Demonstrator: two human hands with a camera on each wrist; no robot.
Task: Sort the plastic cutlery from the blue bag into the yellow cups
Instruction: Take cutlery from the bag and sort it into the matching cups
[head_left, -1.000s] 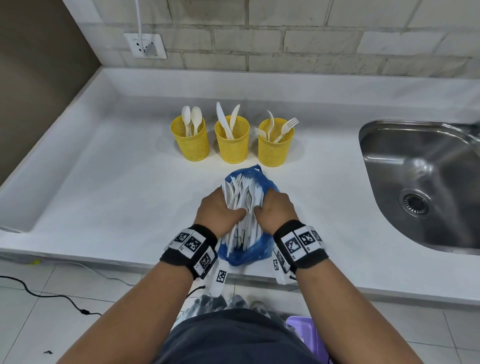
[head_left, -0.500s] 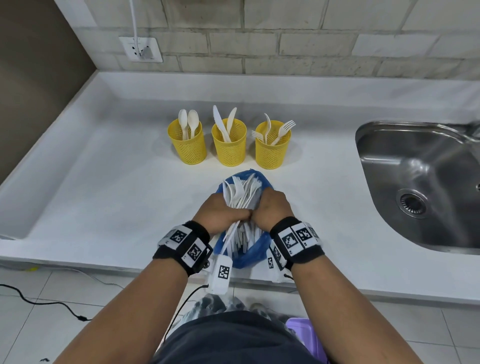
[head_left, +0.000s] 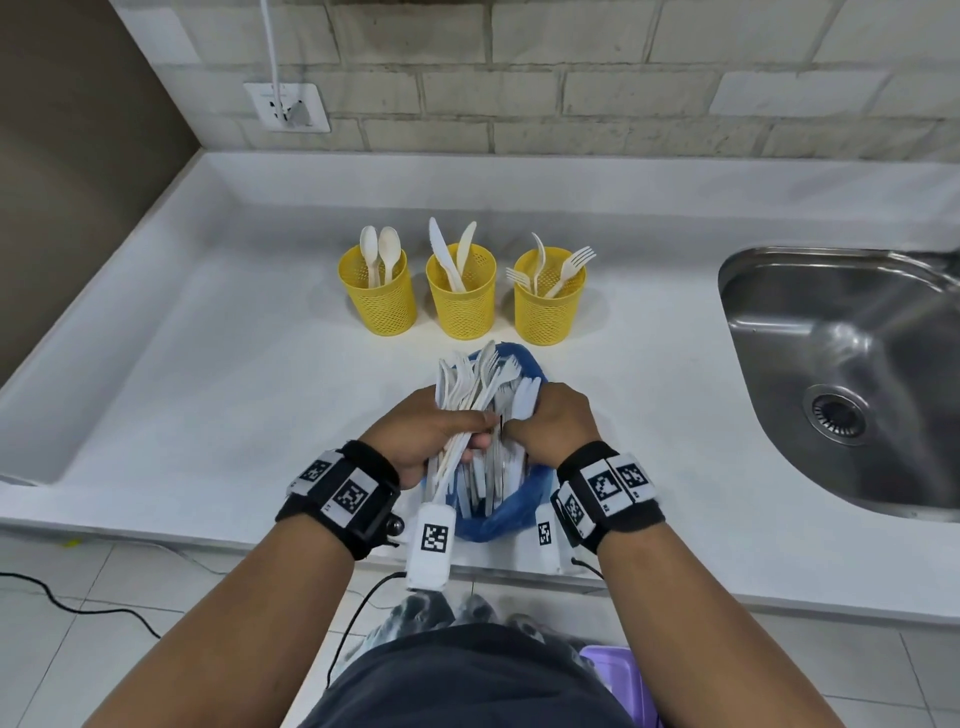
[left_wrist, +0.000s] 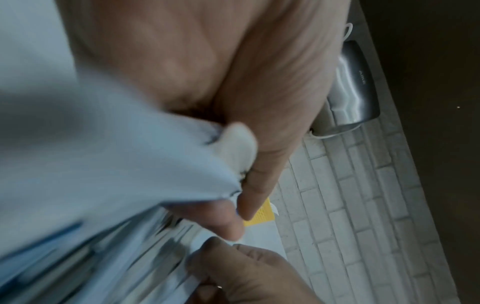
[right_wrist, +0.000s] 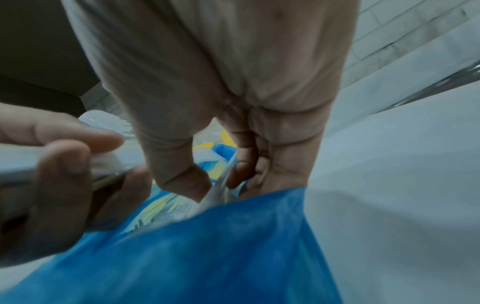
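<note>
Three yellow mesh cups stand in a row: the left cup (head_left: 382, 296) holds spoons, the middle cup (head_left: 460, 296) knives, the right cup (head_left: 548, 301) forks. In front of them lies the blue bag (head_left: 501, 514) near the counter's front edge. My left hand (head_left: 467, 434) grips a bundle of white cutlery (head_left: 470, 384) that fans out above the bag's mouth. My right hand (head_left: 519, 428) sits just right of it and pinches a single white piece (head_left: 525, 397) between thumb and fingers (right_wrist: 182, 176) inside the bag (right_wrist: 207, 246). The left wrist view is blurred; the bundle (left_wrist: 103, 164) fills it.
A steel sink (head_left: 852, 374) is sunk into the white counter (head_left: 208, 395) on the right. A brick wall with a socket (head_left: 288, 106) runs behind. The counter has a raised rim on the left. A purple object (head_left: 608, 670) sits on the floor below.
My left hand has drawn the cutlery bundle up and slightly left out of the bag. My right hand has shifted off the bundle to pinch a single piece.
</note>
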